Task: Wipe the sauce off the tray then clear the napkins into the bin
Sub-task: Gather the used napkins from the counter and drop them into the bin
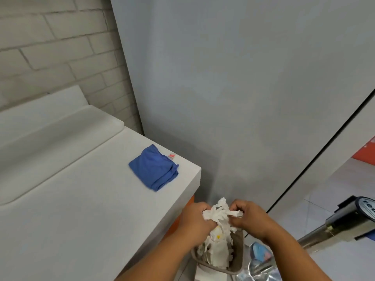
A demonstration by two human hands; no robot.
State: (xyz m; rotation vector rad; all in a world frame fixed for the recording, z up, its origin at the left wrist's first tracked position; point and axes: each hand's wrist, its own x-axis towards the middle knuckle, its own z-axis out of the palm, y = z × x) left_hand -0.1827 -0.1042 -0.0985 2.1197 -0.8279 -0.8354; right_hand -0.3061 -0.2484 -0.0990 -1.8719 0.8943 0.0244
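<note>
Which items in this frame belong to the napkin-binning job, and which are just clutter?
Job:
- crumpled white napkins, gripped by left hand and right hand
- bin directly below, already holding paper waste

Lying about:
- folded blue cloth on the white counter
- metal cylinder at right
- plastic packaging beside the bin
</note>
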